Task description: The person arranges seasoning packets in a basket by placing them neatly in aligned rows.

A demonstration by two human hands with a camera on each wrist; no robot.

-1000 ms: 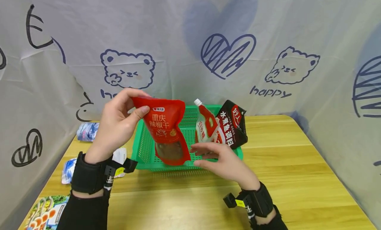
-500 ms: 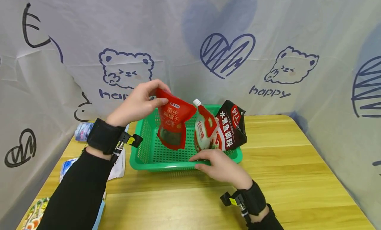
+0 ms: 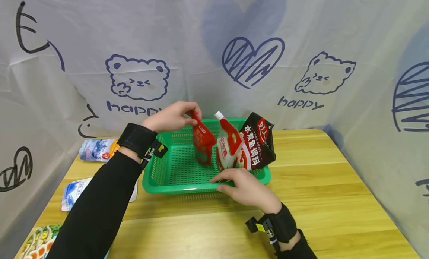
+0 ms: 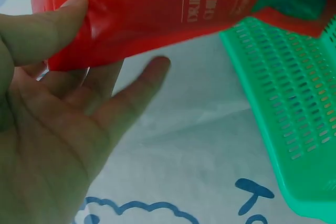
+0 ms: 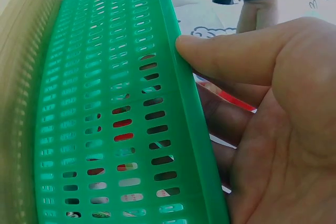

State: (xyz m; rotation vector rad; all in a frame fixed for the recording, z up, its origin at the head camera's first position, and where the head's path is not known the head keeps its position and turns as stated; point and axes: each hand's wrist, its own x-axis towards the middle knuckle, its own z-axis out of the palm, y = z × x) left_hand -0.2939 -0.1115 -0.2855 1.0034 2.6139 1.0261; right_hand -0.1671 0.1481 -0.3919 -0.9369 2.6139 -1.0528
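We read: red pouch [image 4: 136, 22], "DRIED CHILIS"; spouted pouch [image 3: 228, 147], "白砂糖"; black packet [image 3: 259, 139], "水煮鱼调料"; cloth backdrop [image 3: 197, 80], "happy" twice.

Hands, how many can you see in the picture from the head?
2. The left hand pinches the top of the red bag; the right hand holds the near rim of the green basket.

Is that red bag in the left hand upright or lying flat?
Upright, slightly tilted: the left hand pinches the red bag by its top, its other end pointing down. Cannot tell if it touches the basket.
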